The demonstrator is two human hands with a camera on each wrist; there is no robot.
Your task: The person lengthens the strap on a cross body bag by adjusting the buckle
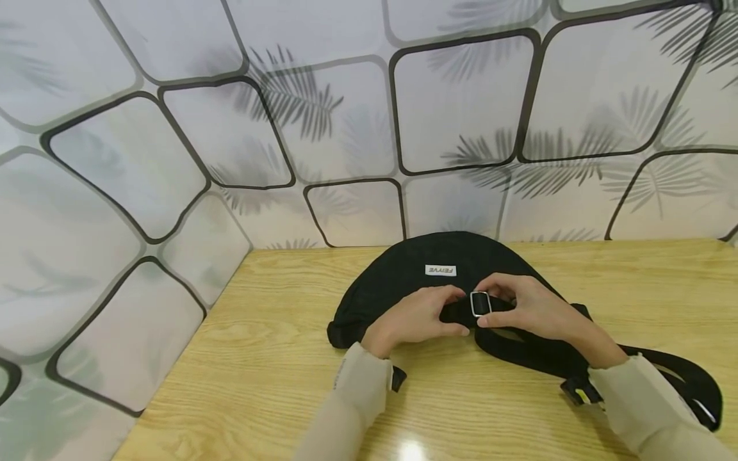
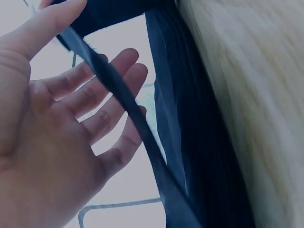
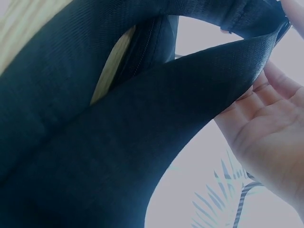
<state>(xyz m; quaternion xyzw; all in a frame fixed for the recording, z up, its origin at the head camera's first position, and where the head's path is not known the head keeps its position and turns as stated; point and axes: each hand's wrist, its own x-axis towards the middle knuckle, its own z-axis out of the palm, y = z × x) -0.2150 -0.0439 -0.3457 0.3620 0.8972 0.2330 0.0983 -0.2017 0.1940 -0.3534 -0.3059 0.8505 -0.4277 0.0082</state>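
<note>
A black waist bag [image 1: 398, 275] with a small white label [image 1: 441, 270] lies on the wooden table, the label's lettering upside down. Just in front of it, my right hand [image 1: 533, 307] pinches a square metal strap slider [image 1: 480, 304] between thumb and fingers. My left hand [image 1: 418, 314] grips the black strap [image 1: 458, 312] left of the slider, with thumb and index finger on its two edges. In the left wrist view, the other fingers [image 2: 111, 114] spread loosely behind the strap [image 2: 123, 95]. A wide loop of strap [image 3: 142, 109] hangs beside the right palm in the right wrist view.
On the right, more strap [image 1: 686, 371] curls over the table [image 1: 259, 358]. A black buckle piece with a yellow mark [image 1: 576, 390] sits by the right sleeve, and another black end [image 1: 398, 378] by the left sleeve. Patterned wall covering [image 1: 346, 147] borders the table's back and left.
</note>
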